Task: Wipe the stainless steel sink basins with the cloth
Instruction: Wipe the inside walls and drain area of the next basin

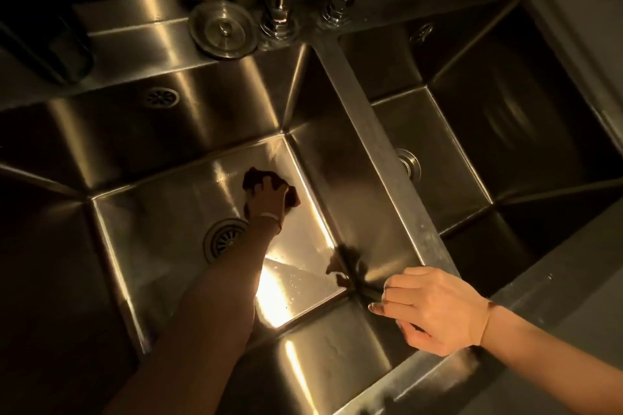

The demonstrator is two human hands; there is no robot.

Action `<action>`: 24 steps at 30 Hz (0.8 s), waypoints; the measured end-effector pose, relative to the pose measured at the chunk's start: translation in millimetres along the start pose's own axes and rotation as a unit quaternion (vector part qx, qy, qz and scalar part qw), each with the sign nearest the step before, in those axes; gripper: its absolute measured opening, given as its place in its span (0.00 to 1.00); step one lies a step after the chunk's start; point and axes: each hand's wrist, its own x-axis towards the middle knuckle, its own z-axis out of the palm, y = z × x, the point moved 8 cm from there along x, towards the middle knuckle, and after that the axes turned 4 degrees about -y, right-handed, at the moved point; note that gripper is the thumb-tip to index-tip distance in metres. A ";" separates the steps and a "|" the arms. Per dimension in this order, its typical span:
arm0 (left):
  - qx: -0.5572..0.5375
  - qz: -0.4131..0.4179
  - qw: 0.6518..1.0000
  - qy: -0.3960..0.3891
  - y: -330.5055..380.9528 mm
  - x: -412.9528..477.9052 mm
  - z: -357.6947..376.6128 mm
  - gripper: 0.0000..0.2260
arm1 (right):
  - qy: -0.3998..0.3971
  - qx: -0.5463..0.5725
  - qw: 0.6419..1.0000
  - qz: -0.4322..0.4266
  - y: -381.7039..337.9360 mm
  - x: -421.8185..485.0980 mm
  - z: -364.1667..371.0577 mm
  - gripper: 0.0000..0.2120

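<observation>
Right hand (435, 310) loosely curled, empty, near the front rim. Farther in, left hand (268, 195) clamped on the dark cloth (256, 177), pressed to the left basin (161, 212) floor beside the drain (224, 239). Mid-wipe, likely; right basin (455, 162) next.

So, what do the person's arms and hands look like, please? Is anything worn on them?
Both forearms are bare, with no sleeves in view. The left hand has thin, light metallic bangles around its wrist. The right hand has a thin pale band at the wrist. I cannot see any rings or gloves.
</observation>
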 end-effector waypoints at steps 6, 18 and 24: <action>0.002 0.000 0.993 -0.117 -25.9 -35.6 -7.7 0.27 | 0.019 -0.024 0.999 -0.036 -6.2 -1.5 -4.5 0.15; -0.136 -0.126 0.982 0.032 -1.6 -209.6 -95.7 0.16 | 0.044 -0.076 0.993 -0.075 -5.1 4.5 -0.3 0.23; -0.048 -0.169 0.984 -0.011 3.4 -293.0 -74.9 0.18 | 0.049 0.030 0.998 -0.026 -9.7 21.2 -25.9 0.24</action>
